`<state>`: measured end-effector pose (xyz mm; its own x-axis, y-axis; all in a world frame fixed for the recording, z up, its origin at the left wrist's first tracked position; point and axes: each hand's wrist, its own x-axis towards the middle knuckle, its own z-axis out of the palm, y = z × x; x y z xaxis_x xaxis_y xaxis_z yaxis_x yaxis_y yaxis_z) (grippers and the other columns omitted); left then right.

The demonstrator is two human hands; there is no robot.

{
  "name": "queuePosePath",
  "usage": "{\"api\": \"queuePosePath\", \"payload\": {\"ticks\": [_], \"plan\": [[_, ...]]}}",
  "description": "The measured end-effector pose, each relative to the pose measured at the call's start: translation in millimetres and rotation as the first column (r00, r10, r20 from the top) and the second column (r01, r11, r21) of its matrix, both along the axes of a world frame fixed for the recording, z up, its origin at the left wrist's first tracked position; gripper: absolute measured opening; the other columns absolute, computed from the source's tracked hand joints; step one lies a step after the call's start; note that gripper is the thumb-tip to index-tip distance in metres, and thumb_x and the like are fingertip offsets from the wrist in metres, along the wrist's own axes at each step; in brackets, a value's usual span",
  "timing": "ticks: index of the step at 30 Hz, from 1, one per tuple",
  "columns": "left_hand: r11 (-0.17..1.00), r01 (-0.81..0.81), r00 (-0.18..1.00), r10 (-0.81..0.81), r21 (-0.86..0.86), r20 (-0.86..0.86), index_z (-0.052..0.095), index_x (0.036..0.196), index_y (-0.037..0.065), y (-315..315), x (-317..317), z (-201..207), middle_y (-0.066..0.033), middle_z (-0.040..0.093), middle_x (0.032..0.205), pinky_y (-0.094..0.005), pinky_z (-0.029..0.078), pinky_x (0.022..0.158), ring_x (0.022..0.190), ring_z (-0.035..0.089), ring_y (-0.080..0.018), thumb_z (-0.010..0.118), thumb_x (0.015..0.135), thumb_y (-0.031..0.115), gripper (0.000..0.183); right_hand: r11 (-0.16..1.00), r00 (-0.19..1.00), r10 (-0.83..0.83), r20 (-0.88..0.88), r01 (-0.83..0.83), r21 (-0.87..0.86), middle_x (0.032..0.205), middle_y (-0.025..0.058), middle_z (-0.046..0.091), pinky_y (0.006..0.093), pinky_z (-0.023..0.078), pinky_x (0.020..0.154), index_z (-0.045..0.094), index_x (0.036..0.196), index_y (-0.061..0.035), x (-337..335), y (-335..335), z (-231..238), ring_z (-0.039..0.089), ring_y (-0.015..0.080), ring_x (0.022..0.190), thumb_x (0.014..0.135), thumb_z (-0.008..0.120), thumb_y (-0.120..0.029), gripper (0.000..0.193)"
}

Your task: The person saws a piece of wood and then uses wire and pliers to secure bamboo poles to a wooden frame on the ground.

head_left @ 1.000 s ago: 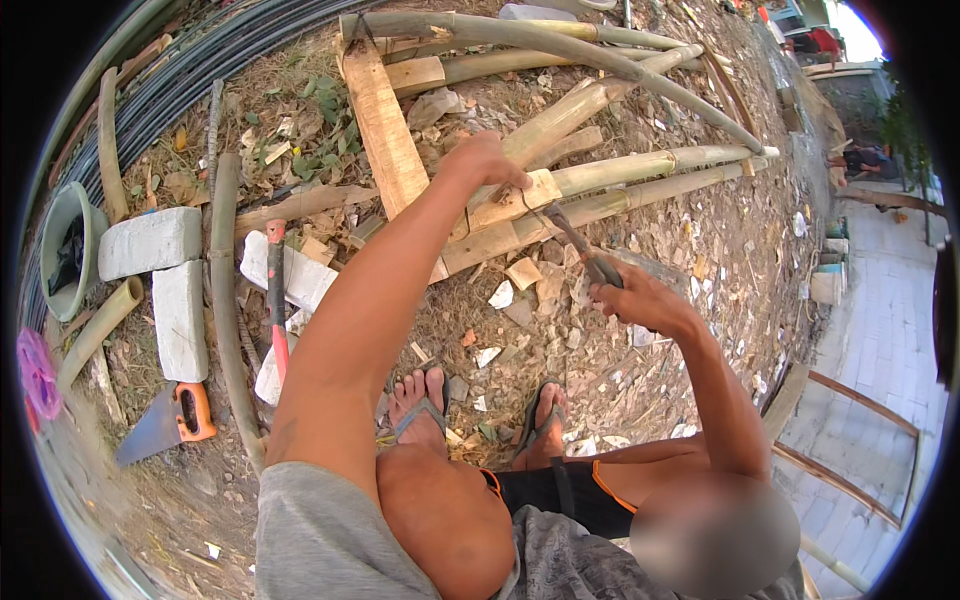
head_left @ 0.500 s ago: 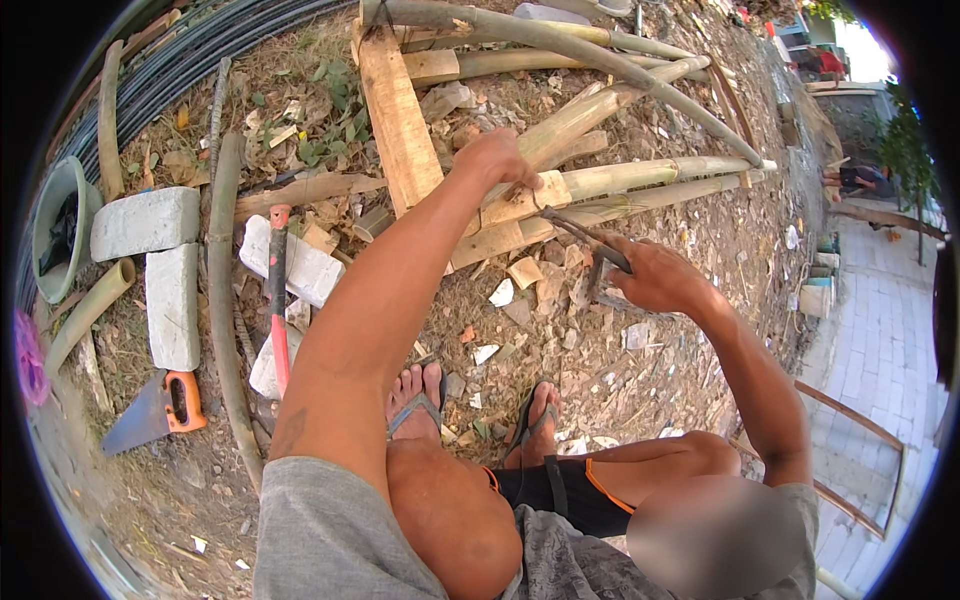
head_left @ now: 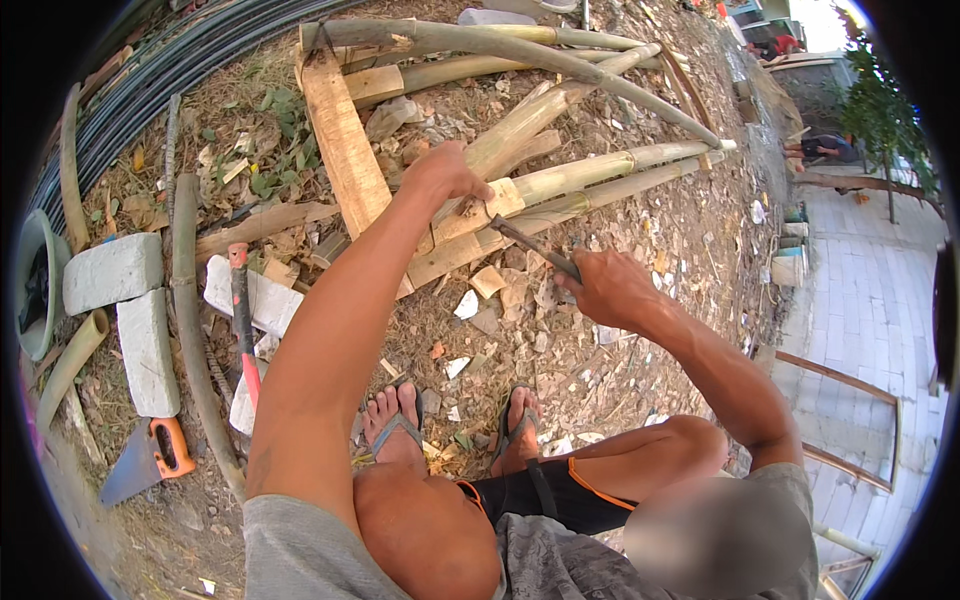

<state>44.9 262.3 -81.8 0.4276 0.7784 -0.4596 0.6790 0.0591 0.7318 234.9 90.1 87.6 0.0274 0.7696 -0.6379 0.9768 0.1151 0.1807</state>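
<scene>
A frame of bamboo poles [head_left: 575,178] and timber boards [head_left: 345,140] lies on the ground before me. My left hand [head_left: 445,175] is closed on its near corner, where a short wood block [head_left: 508,200] meets a pole; some fingers are hidden behind the wood. In my right hand [head_left: 612,285] are dark metal pincers [head_left: 540,248]. Their jaws reach the edge of the wood block, close to my left fingertips, at what looks like a thin wire there. Whether the jaws grip the wire is too small to tell.
On the left lie a handsaw [head_left: 150,462] with an orange handle, a red-and-black handled tool [head_left: 241,310], pale blocks [head_left: 148,350], a bamboo pole [head_left: 190,300] and a green bucket [head_left: 42,280]. Dark rods [head_left: 130,110] run behind. Another person [head_left: 825,150] is far right.
The whole view has shifted, so the frame appears further left. The pincers' handles stood apart before and now look closer together in my right hand. My left hand keeps its place on the corner.
</scene>
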Motion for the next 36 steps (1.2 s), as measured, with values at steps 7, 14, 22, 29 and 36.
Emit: {"api": "queuePosePath", "payload": {"ticks": [7,14,22,29,36], "plan": [[0.999,-0.008,0.999,0.009,-0.037,0.036,0.058,0.144,0.0,0,14,5,-0.0208,0.065,0.143,-0.0477,0.052,0.108,0.13,0.065,-0.0361,0.097,0.068,0.043,0.096,0.25,-0.306,-0.875,-0.375,0.377,-0.892,0.091,0.0072,0.068,0.0303,0.057,0.064,0.057,0.12,-0.0036,31,-56,-50,0.068,0.0148,0.074,0.096,0.081,-0.04,0.05],[0.999,-0.01,1.0,0.009,-0.048,-0.022,0.062,0.139,0.001,-6,3,10,-0.0183,0.07,0.136,-0.0482,0.056,0.101,0.124,0.069,-0.0347,0.096,0.068,0.045,0.09,0.968,0.922,-0.138,-0.362,0.203,0.148,0.098,0.0183,0.067,0.0451,0.057,0.075,0.056,0.128,0.0044,2,-47,-8,0.07,0.0324,0.085,0.09,0.078,-0.03,0.056],[0.998,-0.045,0.999,0.045,-0.042,-0.011,0.063,0.139,0.003,-9,2,12,-0.0169,0.071,0.135,-0.0479,0.056,0.101,0.123,0.069,-0.0331,0.096,0.07,0.044,0.086,0.755,0.556,-0.601,-0.575,0.632,-0.178,0.091,0.0095,0.068,0.0422,0.053,0.066,0.059,0.125,-0.0007,9,-80,-63,0.066,0.026,0.073,0.105,0.065,-0.042,0.047],[0.999,-0.014,0.999,0.012,-0.045,-0.03,0.06,0.142,0.004,-10,-1,15,-0.0164,0.069,0.139,-0.0473,0.054,0.104,0.127,0.067,-0.0324,0.095,0.07,0.047,0.091,0.259,-0.165,-0.868,-0.469,0.653,-0.711,0.098,0.0118,0.075,0.0375,0.063,0.07,0.057,0.131,-0.0055,3,-61,-36,0.075,0.0225,0.08,0.112,0.054,-0.038,0.038],[0.999,-0.01,0.997,0.013,0.036,-0.071,0.058,0.144,-0.001,-9,2,8,-0.0179,0.066,0.142,-0.0473,0.053,0.106,0.13,0.065,-0.0337,0.095,0.069,0.051,0.097,0.291,-0.068,-0.876,-0.478,0.715,-0.635,0.08,0.0032,0.066,0.0318,0.054,0.057,0.062,0.116,-0.0067,-10,-71,-51,0.064,0.015,0.064,0.112,0.053,-0.045,0.04]]}}
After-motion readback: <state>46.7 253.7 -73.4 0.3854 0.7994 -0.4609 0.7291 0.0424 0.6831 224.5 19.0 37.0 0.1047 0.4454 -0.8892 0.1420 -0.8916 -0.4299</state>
